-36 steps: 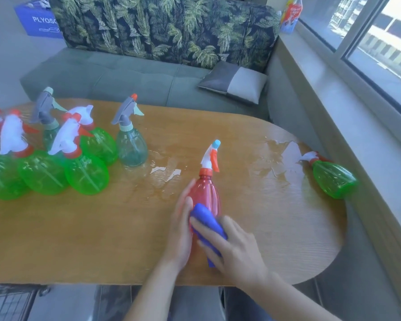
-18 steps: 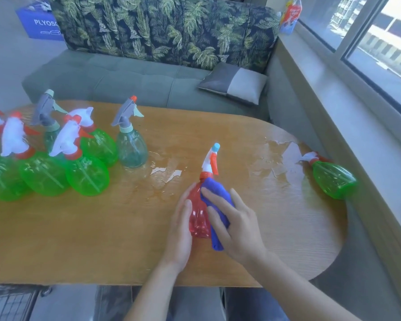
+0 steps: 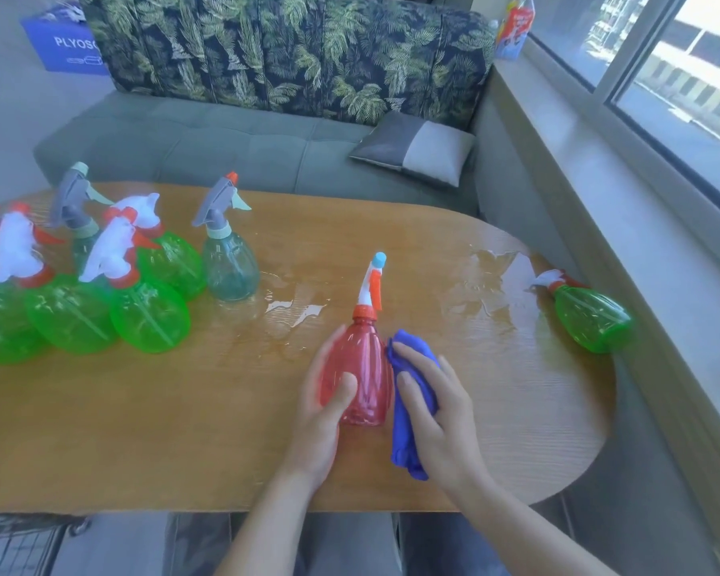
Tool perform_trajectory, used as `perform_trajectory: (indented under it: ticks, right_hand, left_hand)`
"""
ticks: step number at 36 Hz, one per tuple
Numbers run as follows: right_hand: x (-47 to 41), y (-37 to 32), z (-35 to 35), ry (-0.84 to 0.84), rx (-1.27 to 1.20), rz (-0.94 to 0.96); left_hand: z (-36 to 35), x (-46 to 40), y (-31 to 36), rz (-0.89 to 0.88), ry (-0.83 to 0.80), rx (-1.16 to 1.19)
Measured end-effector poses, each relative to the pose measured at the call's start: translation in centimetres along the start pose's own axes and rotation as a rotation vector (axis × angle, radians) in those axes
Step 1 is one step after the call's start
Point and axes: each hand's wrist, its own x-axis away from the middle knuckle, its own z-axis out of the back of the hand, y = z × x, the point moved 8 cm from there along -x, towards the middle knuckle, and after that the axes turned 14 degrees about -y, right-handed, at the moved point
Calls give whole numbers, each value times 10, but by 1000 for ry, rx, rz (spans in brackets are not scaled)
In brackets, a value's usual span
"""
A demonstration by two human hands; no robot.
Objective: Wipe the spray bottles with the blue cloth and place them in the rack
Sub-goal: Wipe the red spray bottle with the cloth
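The red spray bottle [image 3: 360,367] stands upright near the front edge of the wooden surface [image 3: 142,430], its white and orange trigger head topped by a pale blue nozzle. The left hand [image 3: 323,409] grips it from its left side, thumb curled across the front of the red body and fingers wrapped behind. Touching the bottle's right side is the blue cloth [image 3: 410,409], bunched lengthwise and held by the right hand [image 3: 441,417], whose fingers curl over it and press it against the bottle.

Just behind the red bottle and a little to its left lies a patch of spilled water [image 3: 294,309]; a wider wet area [image 3: 491,284] spreads behind it to the right. Well to the right of the red bottle, at the surface's rounded end, a green spray bottle [image 3: 591,322] lies on its side with its white head pointing back toward the wet area. Behind and left of the red bottle stands a teal bottle [image 3: 229,268] with a grey trigger, and farther left a close cluster of green bottles [image 3: 146,313] with white and red heads, one more grey-triggered bottle among them; how many stand at the frame's left edge is hard to count. Beyond the surface runs a grey sofa [image 3: 225,147] with a leaf-patterned back and a small grey cushion [image 3: 416,149].
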Motion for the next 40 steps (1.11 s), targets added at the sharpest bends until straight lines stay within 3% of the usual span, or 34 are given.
perform_trajectory:
  ticks: [11, 22, 29, 40]
  right_hand:
    - [0, 0, -3, 78, -195, -46]
    - [-22, -21, 11, 106, -24, 38]
    - [-42, -18, -5, -10, 261, -9]
    - [16, -39, -35, -194, 766, 597]
  left_hand:
    - [-3, -6, -3, -29, -23, 39]
    - [-3, -6, -1, -19, -21, 77]
    - [-2, -5, -5, -18, -1, 53]
    - [2, -8, -5, -36, 27, -9]
